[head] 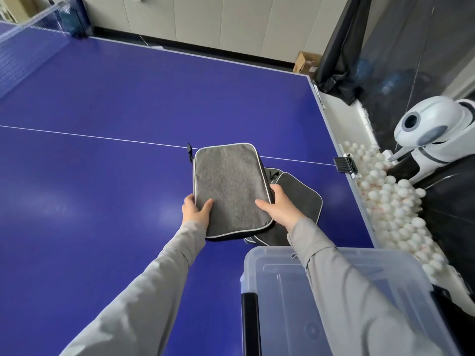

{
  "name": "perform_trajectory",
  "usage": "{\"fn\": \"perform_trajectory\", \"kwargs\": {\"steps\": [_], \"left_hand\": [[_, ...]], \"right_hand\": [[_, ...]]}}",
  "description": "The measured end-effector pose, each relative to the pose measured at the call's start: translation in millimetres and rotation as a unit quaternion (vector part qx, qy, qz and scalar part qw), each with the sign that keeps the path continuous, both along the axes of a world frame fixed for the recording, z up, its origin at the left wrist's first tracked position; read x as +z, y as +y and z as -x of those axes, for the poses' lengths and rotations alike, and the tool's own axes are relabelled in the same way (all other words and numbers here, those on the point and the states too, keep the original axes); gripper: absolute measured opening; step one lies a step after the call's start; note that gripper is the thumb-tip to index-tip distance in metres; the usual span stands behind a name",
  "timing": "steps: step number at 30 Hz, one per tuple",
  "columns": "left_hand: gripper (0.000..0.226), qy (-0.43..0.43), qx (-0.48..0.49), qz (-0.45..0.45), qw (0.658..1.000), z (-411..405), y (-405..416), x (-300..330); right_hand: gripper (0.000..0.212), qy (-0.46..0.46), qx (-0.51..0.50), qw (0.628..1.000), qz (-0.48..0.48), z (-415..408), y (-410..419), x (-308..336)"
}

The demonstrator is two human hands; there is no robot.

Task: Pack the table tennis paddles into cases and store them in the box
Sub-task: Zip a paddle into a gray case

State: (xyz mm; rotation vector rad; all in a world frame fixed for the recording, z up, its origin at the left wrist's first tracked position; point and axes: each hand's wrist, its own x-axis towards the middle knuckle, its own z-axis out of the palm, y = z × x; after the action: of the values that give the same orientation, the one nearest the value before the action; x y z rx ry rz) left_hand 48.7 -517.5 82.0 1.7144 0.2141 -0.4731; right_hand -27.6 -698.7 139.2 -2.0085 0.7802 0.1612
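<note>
Head view: a person in grey sleeves holds a grey case [230, 188] with both hands above a blue table [115, 98]. The left hand [196, 210] grips the case's near-left edge, thumb on top and fingers underneath. The right hand [281, 206] grips its right edge the same way, thumb lying across the top. Both hands are clamped on the case, well apart from each other, one to each side of it. The case is rectangular with a pale piped rim and looks zipped shut; a black pull tab [189, 152] shows at its far-left corner. It is tilted, near end down.

A second case [303, 194] lies flat on the table just right of the held one and partly under it — dark grey, same pale rim. No bare paddles show.

A clear plastic box [282, 291] sits at the near right table edge, under the right forearm; its inside looks bare as far as can be seen. A black handle-like part [250, 322] sits on its left side.

Right of the table — a trough full of white balls [393, 209] and a white ball machine [431, 134]. A net [30, 27] crosses the far left. A white line runs across the table behind the cases.
</note>
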Motion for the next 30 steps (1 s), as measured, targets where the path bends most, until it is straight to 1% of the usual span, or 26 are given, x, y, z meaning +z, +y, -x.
{"fn": "perform_trajectory", "kwargs": {"steps": [2,5,7,9,12,16,19,25,27,30], "left_hand": [[0.049,-0.037,0.010,0.028,0.999,2.7,9.6,19.5],[0.048,-0.081,0.016,0.062,0.995,16.5,28.6,50.0],[0.050,-0.095,0.023,0.085,0.992,32.0,45.4,68.7],[0.050,-0.104,0.031,0.099,0.989,50.0,66.0,84.2],[0.041,-0.091,0.034,0.134,0.986,80.8,101.2,100.3],[0.034,-0.080,0.031,0.141,0.986,119.6,149.7,112.9],[0.030,-0.081,0.048,0.145,0.985,140.9,182.8,122.0],[0.024,-0.107,0.093,0.173,0.975,161.9,236.8,131.5],[0.025,-0.117,0.098,0.172,0.973,163.3,254.0,127.4],[0.015,-0.156,0.095,0.147,0.972,153.6,284.2,117.7]], "right_hand": [[0.054,-0.061,-0.008,0.998,-0.030,6.2,10.5,18.7],[0.055,-0.135,-0.004,0.990,-0.043,24.1,29.6,43.9],[0.054,-0.176,-0.002,0.983,-0.047,42.5,44.0,57.9],[0.048,-0.209,0.005,0.976,-0.058,67.0,61.7,72.8],[0.048,-0.245,0.022,0.968,-0.060,107.5,89.4,84.5],[0.050,-0.261,0.055,0.962,-0.059,154.8,129.1,81.7],[0.052,-0.257,0.068,0.962,-0.059,182.5,163.0,74.2],[0.065,-0.248,0.088,0.964,-0.043,201.2,218.9,38.0],[0.062,-0.232,0.095,0.967,-0.048,198.4,233.3,32.8],[0.050,-0.264,0.068,0.962,0.021,178.4,255.1,40.7]]}}
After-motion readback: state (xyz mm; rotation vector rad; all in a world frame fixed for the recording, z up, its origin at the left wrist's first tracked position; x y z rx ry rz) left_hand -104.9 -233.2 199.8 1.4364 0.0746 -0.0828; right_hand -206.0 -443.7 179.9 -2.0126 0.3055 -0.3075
